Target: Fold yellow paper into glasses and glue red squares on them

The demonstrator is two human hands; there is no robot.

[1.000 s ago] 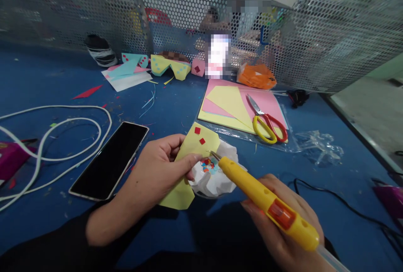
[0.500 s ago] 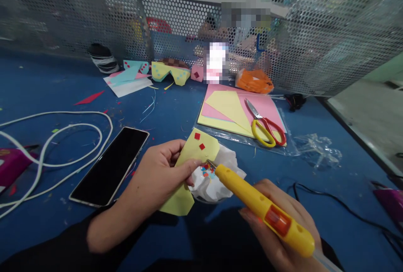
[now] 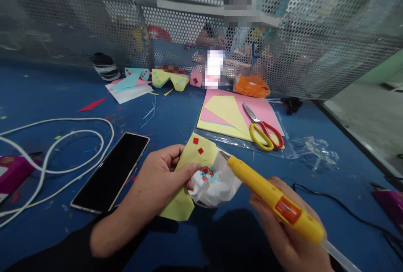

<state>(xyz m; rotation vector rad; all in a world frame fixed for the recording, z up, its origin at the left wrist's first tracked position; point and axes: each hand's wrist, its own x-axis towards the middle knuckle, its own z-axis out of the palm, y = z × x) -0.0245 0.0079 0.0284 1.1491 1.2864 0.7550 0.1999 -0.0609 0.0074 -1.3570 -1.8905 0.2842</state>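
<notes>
My left hand (image 3: 163,179) pinches a yellow paper cut-out (image 3: 201,148), thumb on top and fingers behind. Two small red paper squares and a small clear dot show on its upper part. My right hand (image 3: 286,221) is wrapped round a yellow pen-shaped hot glue gun (image 3: 261,188) with a red switch and a translucent stick out of its back. Its metal tip hovers just right of the cut-out, apart from it. Under the tip sits a bowl lined with crumpled white paper (image 3: 225,188), holding tiny coloured paper bits (image 3: 208,174).
A dark phone (image 3: 110,171) and a white cable (image 3: 102,137) lie left. Scissors (image 3: 261,127) rest on pink and yellow paper sheets (image 3: 220,114). Yellow paper glasses (image 3: 170,79) stand by the perforated metal screen (image 3: 185,24). A black cord (image 3: 327,200) runs right.
My right hand has drawn the glue gun's tip up and right, away from the yellow cut-out. A small clear dot shows where the tip was near. My left hand keeps its hold.
</notes>
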